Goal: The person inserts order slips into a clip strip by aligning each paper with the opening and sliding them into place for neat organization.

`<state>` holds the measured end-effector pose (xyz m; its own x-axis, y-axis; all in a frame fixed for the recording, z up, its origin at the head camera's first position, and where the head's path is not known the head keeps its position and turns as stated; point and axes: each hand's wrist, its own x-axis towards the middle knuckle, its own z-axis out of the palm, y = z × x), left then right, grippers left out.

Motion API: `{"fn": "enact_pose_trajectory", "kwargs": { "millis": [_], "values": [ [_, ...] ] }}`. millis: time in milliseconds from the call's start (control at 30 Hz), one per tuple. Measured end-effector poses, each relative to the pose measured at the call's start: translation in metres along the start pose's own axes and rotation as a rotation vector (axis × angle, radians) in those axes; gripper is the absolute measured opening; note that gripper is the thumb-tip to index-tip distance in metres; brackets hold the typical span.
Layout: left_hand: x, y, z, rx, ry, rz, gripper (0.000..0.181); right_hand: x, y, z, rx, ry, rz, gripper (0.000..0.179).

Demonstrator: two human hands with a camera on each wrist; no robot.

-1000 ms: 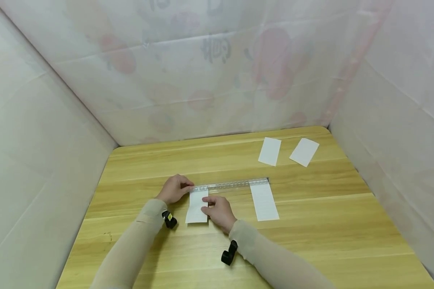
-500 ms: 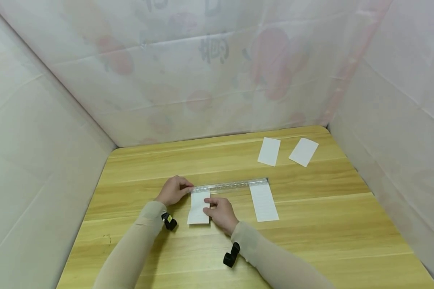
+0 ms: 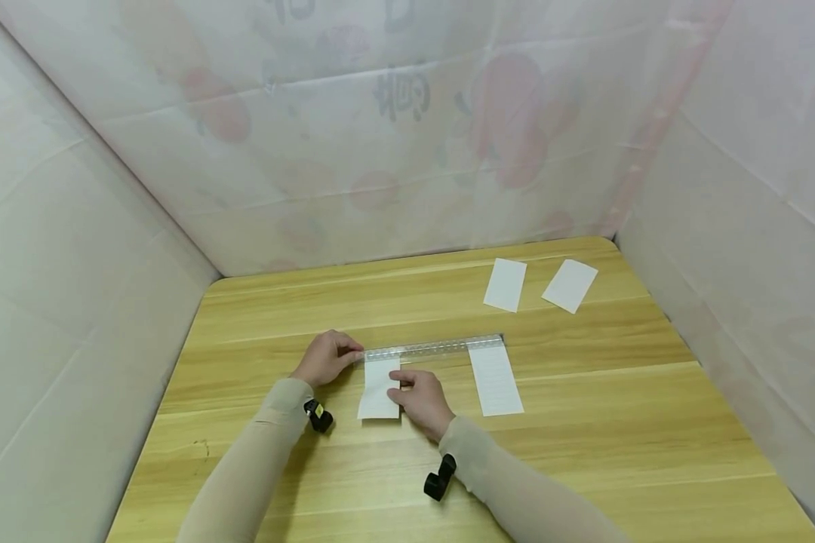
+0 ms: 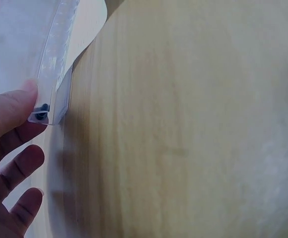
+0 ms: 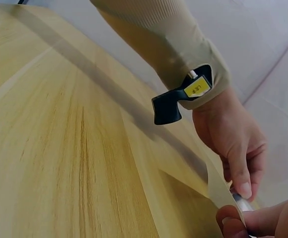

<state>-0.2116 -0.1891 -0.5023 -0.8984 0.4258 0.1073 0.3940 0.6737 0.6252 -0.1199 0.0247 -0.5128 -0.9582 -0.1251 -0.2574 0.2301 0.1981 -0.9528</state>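
Note:
A long clear plastic strip (image 3: 431, 348), with a row of small marks along it, lies across the middle of the table. My left hand (image 3: 326, 358) pinches its left end between thumb and forefinger; a small dark piece shows at that end in the left wrist view. The other left fingers hang loosely curled. A white paper slip (image 3: 379, 381), creased and lifted along its lower left, has its top edge at the strip. My right hand (image 3: 421, 400) pinches the slip's right edge with thumb and fingers. Another white slip (image 3: 496, 379) lies with its top at the strip's right end.
Two white paper cards (image 3: 505, 285) lie near the back right of the wooden table (image 3: 584, 445). Pale fabric walls (image 3: 312, 151) with faded red prints rise at the back and sides. A black camera (image 3: 319, 416) sits on the left wrist, another on the right.
My right hand has slid the creased paper slip a short way to the right along the clear strip. My left hand keeps its hold on the strip's end.

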Motion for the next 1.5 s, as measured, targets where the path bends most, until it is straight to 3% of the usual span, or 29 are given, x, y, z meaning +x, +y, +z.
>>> {"fn": "enact_pose_trajectory", "kwargs": {
  "millis": [300, 400, 567, 767, 1200, 1500],
  "values": [
    [-0.001, 0.002, 0.001, 0.001, -0.005, -0.013, 0.007, -0.002, 0.002, -0.002, -0.007, 0.013, -0.017, 0.03],
    [-0.001, 0.002, 0.0, -0.007, -0.009, -0.017, 0.007, -0.006, 0.001, -0.003, 0.017, 0.008, -0.025, 0.038],
    [-0.003, 0.002, -0.001, -0.002, -0.008, -0.022, 0.007, -0.014, 0.0, -0.003, 0.167, -0.021, 0.058, 0.049],
    [-0.003, 0.0, -0.001, -0.002, 0.003, -0.006, 0.007, -0.016, 0.001, -0.004, 0.339, -0.074, 0.178, 0.032],
    [-0.003, -0.002, 0.004, -0.008, -0.002, -0.011, 0.006, -0.012, 0.001, -0.005, 0.359, -0.088, 0.284, 0.029],
    [-0.002, -0.006, 0.004, -0.008, 0.004, 0.015, 0.006, -0.012, -0.002, -0.002, 0.346, -0.071, 0.27, 0.027]
  ]
}}
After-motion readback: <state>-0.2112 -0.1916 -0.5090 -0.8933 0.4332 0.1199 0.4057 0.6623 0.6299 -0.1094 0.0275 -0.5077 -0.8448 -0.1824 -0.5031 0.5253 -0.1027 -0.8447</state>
